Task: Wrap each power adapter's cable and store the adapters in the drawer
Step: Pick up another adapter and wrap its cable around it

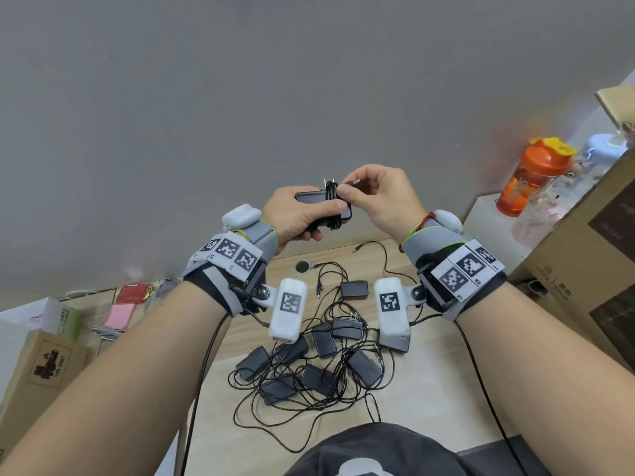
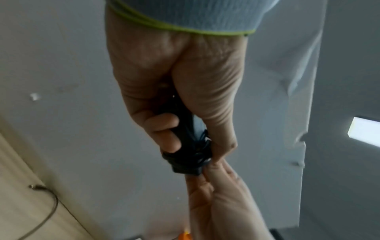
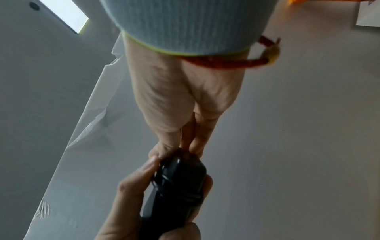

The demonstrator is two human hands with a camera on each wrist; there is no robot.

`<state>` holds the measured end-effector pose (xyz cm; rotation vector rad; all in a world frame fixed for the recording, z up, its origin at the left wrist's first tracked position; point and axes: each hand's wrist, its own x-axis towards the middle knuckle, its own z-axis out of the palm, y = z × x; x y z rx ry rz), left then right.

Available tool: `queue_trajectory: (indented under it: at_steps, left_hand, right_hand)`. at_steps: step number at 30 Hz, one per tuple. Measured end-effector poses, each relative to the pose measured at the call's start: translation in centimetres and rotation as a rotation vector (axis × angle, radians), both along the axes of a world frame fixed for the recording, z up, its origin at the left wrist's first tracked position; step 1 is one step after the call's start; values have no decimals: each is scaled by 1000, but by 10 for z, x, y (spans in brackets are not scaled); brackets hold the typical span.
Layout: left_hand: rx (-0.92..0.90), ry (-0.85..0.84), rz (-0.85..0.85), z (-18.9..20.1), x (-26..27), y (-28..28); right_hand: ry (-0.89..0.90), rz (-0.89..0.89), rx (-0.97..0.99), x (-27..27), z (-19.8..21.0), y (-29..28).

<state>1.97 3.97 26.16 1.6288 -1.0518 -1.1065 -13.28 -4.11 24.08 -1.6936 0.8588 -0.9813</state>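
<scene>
Both hands are raised above the table. My left hand [image 1: 302,214] grips a black power adapter [image 1: 311,198], its prongs pointing up, with black cable [image 1: 332,197] coiled around its right end. My right hand [image 1: 374,197] pinches the cable's end against those coils. The left wrist view shows the adapter [image 2: 185,144] between left fingers and thumb [image 2: 218,129], with right fingertips [image 2: 216,168] at its tip. In the right wrist view the wound adapter [image 3: 180,186] sits below my right fingertips [image 3: 164,151]. Several loose adapters [image 1: 319,359] lie in tangled cables on the wooden table [image 1: 426,389]. No drawer is in view.
An orange bottle [image 1: 529,176] stands on a white box at the right, beside a large cardboard box [image 1: 591,269]. Small boxes and coloured packets [image 1: 123,310] lie at the left. A round cable port [image 1: 303,267] is in the table near the wall.
</scene>
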Motion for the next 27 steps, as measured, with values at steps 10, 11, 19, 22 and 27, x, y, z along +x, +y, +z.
queue_trajectory:
  at_steps: [10, 11, 19, 22, 27]
  left_hand:
    - [-32, -127, -146, 1, -13, 7]
    - [-26, -122, -160, -1, -15, 7]
    - [53, -110, -232, -20, -33, 13]
    - [76, -155, -281, -33, -43, 17]
    - [107, -175, -387, -59, -65, 30]
  right_hand:
    - [35, -190, 15, -3, -4, 0]
    - [50, -196, 19, -5, -6, 1]
    - [274, -354, -13, -26, -27, 21]
    - [276, -360, 37, -39, -38, 34]
    - [148, -295, 277, -67, -63, 63]
